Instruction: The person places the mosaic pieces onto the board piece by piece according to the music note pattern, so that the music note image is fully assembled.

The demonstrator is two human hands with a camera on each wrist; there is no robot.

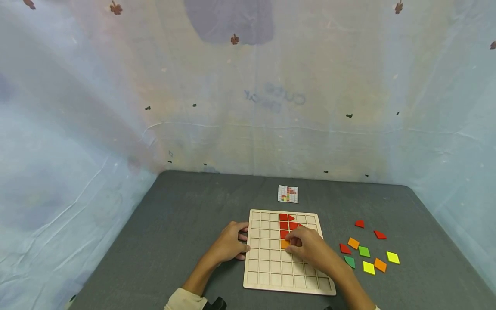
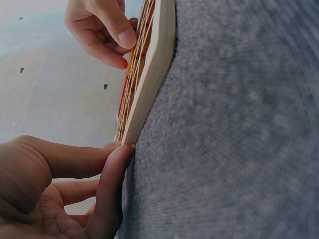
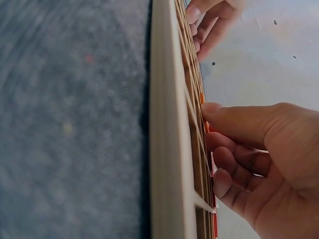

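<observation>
The wooden grid board (image 1: 264, 279) lies on the table, with several red pieces (image 1: 283, 217) and an orange tile (image 1: 284, 244) on it. My left hand (image 1: 227, 243) touches the board's left edge, its thumb and index fingertips spread along that side. In the left wrist view the left thumb (image 2: 113, 186) rests against the edge of the board (image 2: 152, 74). Bent over the orange tile, my right hand (image 1: 311, 249) has thumb and index fingertips at its right side. The right wrist view shows the right hand (image 3: 279, 159) low over the board, thumb tip at the orange; the fingertips partly hide it.
A small printed pattern card (image 1: 288, 194) lies behind the board. Loose red, orange, yellow and green pieces (image 1: 369, 268) are scattered to the right of the board on the dark grey table (image 1: 186, 206). Pale patterned sheeting (image 1: 248, 129) hangs behind and beside the table.
</observation>
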